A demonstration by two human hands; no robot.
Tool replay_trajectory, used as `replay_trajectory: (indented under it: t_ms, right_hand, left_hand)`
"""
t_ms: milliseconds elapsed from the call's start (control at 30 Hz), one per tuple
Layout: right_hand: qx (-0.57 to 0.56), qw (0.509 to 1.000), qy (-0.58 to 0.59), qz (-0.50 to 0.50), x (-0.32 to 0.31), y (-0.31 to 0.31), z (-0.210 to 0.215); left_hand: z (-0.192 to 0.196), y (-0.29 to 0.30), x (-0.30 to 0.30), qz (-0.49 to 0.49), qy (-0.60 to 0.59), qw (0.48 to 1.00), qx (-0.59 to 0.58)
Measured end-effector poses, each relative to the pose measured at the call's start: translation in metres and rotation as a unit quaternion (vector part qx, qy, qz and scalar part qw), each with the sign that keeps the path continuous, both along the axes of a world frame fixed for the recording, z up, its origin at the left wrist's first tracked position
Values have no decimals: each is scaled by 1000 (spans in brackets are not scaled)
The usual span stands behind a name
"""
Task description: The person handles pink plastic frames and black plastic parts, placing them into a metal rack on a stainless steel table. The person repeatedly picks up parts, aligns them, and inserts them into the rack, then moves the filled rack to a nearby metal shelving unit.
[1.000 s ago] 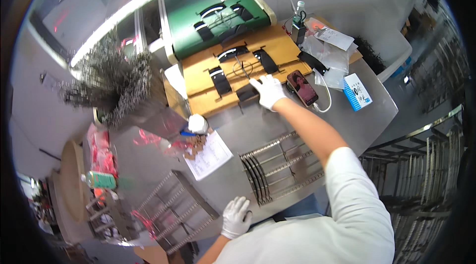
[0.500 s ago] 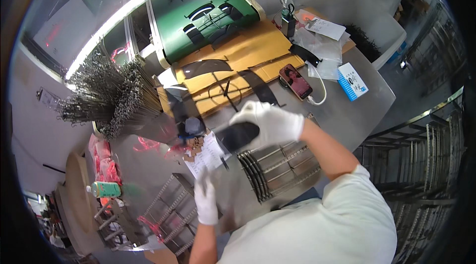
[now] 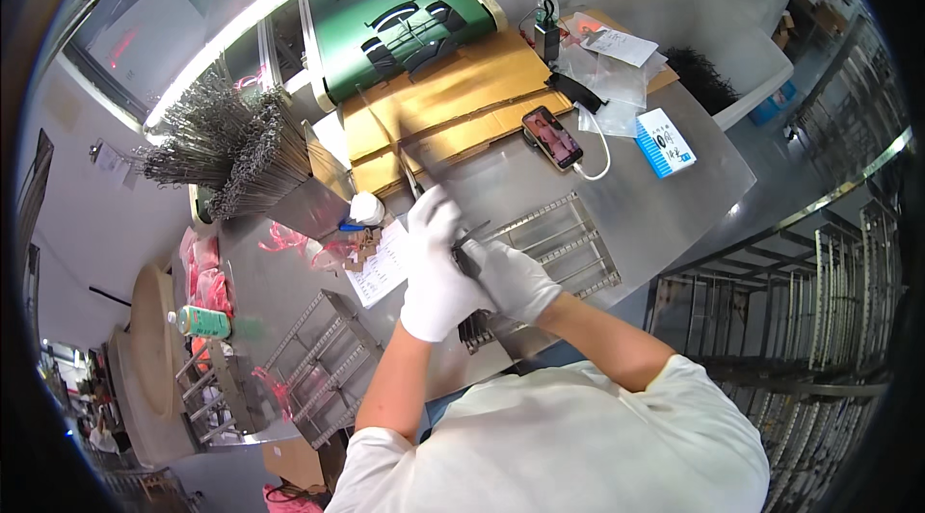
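Note:
My left hand (image 3: 436, 277), in a white glove, is closed round the near end of a wire frame (image 3: 409, 169) that carries dark curved panels. The frame is raised nearly edge-on to me, and its far part is smeared by motion. Close beside it, my white-gloved right hand (image 3: 513, 280) grips a dark panel (image 3: 466, 263), mostly hidden between the two hands. Below my hands, several dark curved panels (image 3: 473, 330) stand in a slotted metal rack (image 3: 581, 241), partly covered by my wrists.
Cardboard sheets (image 3: 462, 94) lie before a green conveyor belt (image 3: 352, 70) carrying another panel-laden wire frame. Left stands a metal bin (image 3: 313, 187) of wire hooks. A phone (image 3: 552, 138), blue-white box (image 3: 665, 143), paper sheet (image 3: 378, 267) and second rack (image 3: 323, 359) share the metal table.
The panel-bearing wire frame has left the cardboard and is now raised in my left hand. My left hand has moved up and right; my right hand has come down beside it, turning its panel.

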State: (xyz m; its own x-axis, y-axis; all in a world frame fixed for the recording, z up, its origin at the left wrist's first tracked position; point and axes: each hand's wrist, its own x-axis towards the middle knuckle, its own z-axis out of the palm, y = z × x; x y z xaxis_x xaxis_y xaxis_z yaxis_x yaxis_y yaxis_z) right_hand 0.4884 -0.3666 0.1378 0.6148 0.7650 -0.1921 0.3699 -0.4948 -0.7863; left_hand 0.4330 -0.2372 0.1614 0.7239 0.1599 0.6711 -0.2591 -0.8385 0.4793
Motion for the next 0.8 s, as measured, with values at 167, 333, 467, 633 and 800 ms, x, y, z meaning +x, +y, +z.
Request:
replay_trajectory:
  t_ms: [167, 333, 467, 633, 800]
  right_hand:
    - [43, 994, -101, 11, -10, -8, 13]
    - [29, 952, 295, -76, 22, -51, -24]
    - [185, 961, 200, -51, 8, -37, -101]
    - [-1, 881, 466, -84, 5, -12, -111]
    - [-44, 983, 176, 23, -4, -10, -144]
  left_hand:
    - [2, 51, -22, -157, -4, 777, -610]
    - [8, 102, -83, -375, -173, 705, -576]
    - [5, 100, -104, -376, -175, 668, -618]
    - [-2, 106, -115, -336, -182, 695, -610]
    - [-3, 106, -128, -277, -170, 725, -607]
